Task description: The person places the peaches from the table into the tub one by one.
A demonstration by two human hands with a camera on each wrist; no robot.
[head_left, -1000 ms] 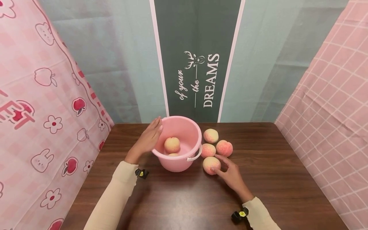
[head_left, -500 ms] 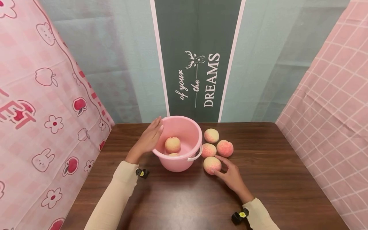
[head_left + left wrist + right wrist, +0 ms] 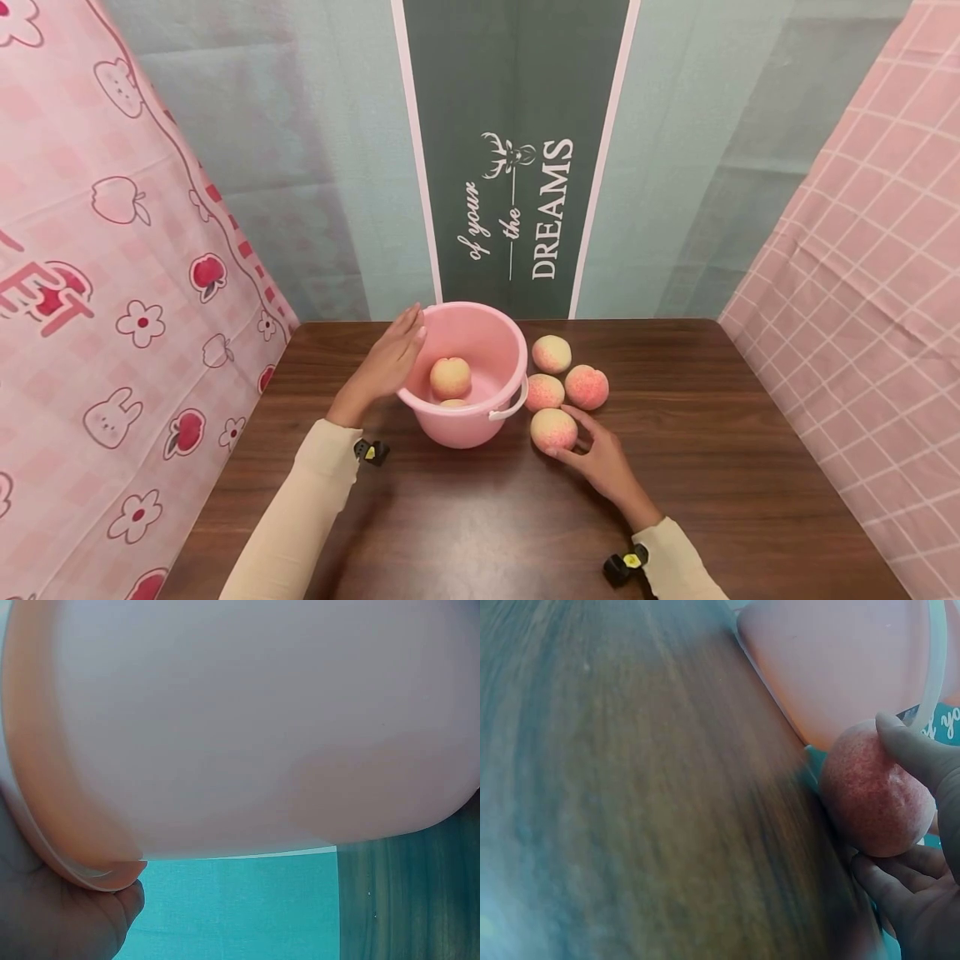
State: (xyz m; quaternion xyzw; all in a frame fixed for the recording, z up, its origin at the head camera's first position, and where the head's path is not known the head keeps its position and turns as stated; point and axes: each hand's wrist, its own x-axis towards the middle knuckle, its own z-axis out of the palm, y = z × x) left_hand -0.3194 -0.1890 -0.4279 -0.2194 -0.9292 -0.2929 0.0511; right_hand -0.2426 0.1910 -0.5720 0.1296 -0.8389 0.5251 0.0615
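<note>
A pink bucket (image 3: 465, 429) with a white handle (image 3: 510, 404) stands on the table, holding a pale peach (image 3: 450, 379) and part of another peach (image 3: 453, 403) behind its front wall. My left hand (image 3: 384, 358) rests on the bucket's left rim with fingers fairly straight; the left wrist view shows that hand (image 3: 75, 915) against the rim. To the right of the bucket, my right hand (image 3: 603, 458) has thumb and fingers on opposite sides of a yellow-pink peach (image 3: 553, 430). In the right wrist view the thumb presses this peach (image 3: 874, 791) from above, and fingers (image 3: 889, 889) lie beneath it.
Three more peaches lie beyond the right hand: a speckled peach (image 3: 545, 392) beside the bucket, a pinker peach (image 3: 587, 387) and a pale peach (image 3: 552, 354) farther back. The brown wooden table (image 3: 465, 533) ends at a cloth backdrop (image 3: 660, 208).
The peach at my right hand has turned slightly, and the thumb has slid a little lower on it. My left hand and the bucket stay in place.
</note>
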